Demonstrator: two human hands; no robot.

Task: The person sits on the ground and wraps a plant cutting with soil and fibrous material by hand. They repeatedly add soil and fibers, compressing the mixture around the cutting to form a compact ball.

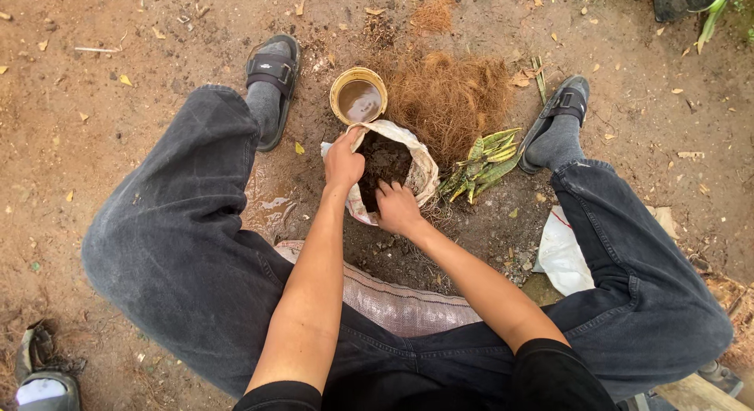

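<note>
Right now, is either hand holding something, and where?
The left hand grips the soil bag by its rolled rim; the right hand reaches into its soil.

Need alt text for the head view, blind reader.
Seen from above, a seated person's left hand grips the rim of a white sack of dark soil while the right hand reaches into it. Nearby on the dirt ground lie a yellow bowl of muddy water, brown coconut fibre and snake plant cuttings.

Even, soft daylight, outdoors, moderately bright. No hard shadows; only faint shade under the legs and near the sack (408,163). Small wet glare on the puddle (271,203) left of centre. Focus sharp mid-frame. Wide-angle bending at the edges, legs bulge outward. Far right corner slightly soft.
</note>
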